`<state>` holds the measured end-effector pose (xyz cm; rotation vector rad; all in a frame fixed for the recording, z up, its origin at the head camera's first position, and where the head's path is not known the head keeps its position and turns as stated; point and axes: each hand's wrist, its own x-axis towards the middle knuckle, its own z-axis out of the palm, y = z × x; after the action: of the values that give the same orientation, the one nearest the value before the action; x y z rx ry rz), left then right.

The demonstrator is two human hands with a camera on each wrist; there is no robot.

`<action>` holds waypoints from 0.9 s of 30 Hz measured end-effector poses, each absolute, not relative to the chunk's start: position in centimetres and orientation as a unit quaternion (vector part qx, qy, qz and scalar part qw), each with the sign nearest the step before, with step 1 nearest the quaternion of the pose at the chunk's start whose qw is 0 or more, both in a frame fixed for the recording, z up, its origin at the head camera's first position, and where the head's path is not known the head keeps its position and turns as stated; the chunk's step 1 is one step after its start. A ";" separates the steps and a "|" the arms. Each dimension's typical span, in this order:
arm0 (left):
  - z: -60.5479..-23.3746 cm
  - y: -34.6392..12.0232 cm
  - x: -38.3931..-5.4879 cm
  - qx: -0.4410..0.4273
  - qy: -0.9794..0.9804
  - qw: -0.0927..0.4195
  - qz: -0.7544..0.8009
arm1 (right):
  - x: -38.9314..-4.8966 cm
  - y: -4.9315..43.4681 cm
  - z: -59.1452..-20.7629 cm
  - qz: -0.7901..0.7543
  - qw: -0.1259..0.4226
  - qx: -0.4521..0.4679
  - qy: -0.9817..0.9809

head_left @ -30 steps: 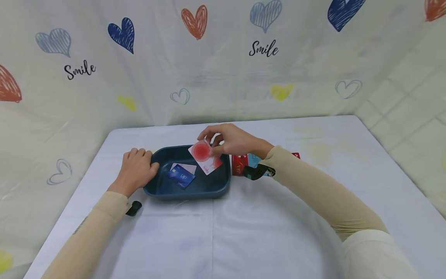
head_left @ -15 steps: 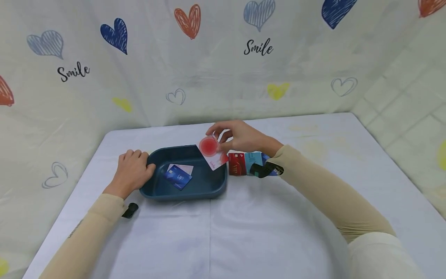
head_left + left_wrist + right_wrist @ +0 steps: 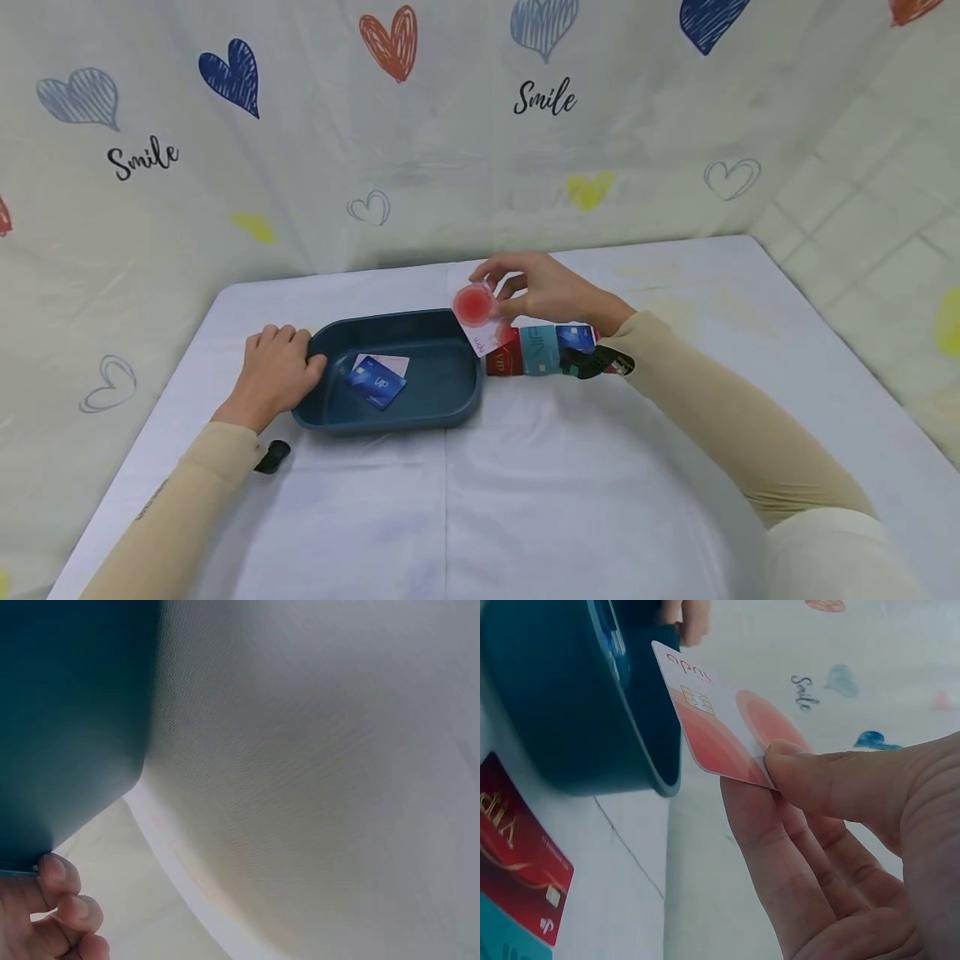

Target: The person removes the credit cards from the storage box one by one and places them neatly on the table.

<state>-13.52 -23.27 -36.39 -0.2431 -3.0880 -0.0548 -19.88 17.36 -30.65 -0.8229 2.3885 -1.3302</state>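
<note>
A dark teal rectangular tray (image 3: 442, 392) stands on the white tablecloth in the head view. My left hand (image 3: 272, 371) grips its left end, and in the left wrist view curled fingertips (image 3: 60, 874) show at the rim. Between thumb and fingers, my right hand (image 3: 551, 287) pinches a pink-and-white plastic card (image 3: 727, 724) with a chip, held up past the tray's right rim. Inside the tray a blue VIP card (image 3: 377, 382) overlaps a pale pink card (image 3: 397, 363). Below the held card lies a red VIP card (image 3: 504, 362), partly covered by it in the head view.
Right of the tray, a teal card (image 3: 540, 350) and a blue card (image 3: 576, 337) continue the row from the red one. The right wrist strap (image 3: 592, 362) hides the row's far end. Behind the table (image 3: 480, 517) hangs a heart-printed cloth (image 3: 465, 167).
My right hand has moved the pink-and-white card rightward, from over the tray to above the red card. The left hand keeps its grip on the tray. The head view has shifted slightly.
</note>
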 end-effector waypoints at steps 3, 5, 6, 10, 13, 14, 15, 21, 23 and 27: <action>-36.4 -23.3 -13.5 -0.078 -0.997 0.019 -0.018 | -20.1 18.3 -31.2 -0.470 0.145 -0.275 0.826; -36.4 -23.3 -13.5 -0.078 -0.997 0.019 -0.019 | -20.2 18.9 -31.5 -0.477 0.145 -0.269 0.824; -36.4 -23.3 -13.5 -0.078 -0.997 0.020 -0.018 | -20.3 19.3 -31.6 -0.481 0.145 -0.266 0.823; -36.4 -23.3 -13.5 -0.079 -0.996 0.023 -0.017 | -20.3 20.4 -31.9 -0.483 0.137 -0.254 0.827; -36.4 -23.3 -13.5 -0.080 -0.996 0.024 -0.018 | -20.2 21.1 -32.1 -0.480 0.132 -0.246 0.832; -36.4 -23.3 -13.5 -0.081 -0.996 0.025 -0.018 | -20.2 21.4 -32.2 -0.478 0.130 -0.242 0.834; -36.4 -23.3 -13.5 -0.082 -0.996 0.025 -0.018 | -20.1 21.7 -32.3 -0.476 0.129 -0.238 0.837; -36.3 -23.2 -13.4 -0.083 -0.996 0.026 -0.017 | -19.8 23.5 -33.0 -0.454 0.111 -0.217 0.857; -36.2 -23.1 -13.4 -0.082 -0.996 0.025 -0.016 | -19.7 24.0 -33.1 -0.453 0.107 -0.213 0.859; -36.2 -23.1 -13.4 -0.081 -0.996 0.023 -0.017 | -19.7 25.0 -33.3 -0.460 0.108 -0.200 0.858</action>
<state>-13.35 -23.13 -36.24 -0.2517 -3.0851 -0.0541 -19.68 25.03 -33.26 -0.5890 2.5267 -1.3532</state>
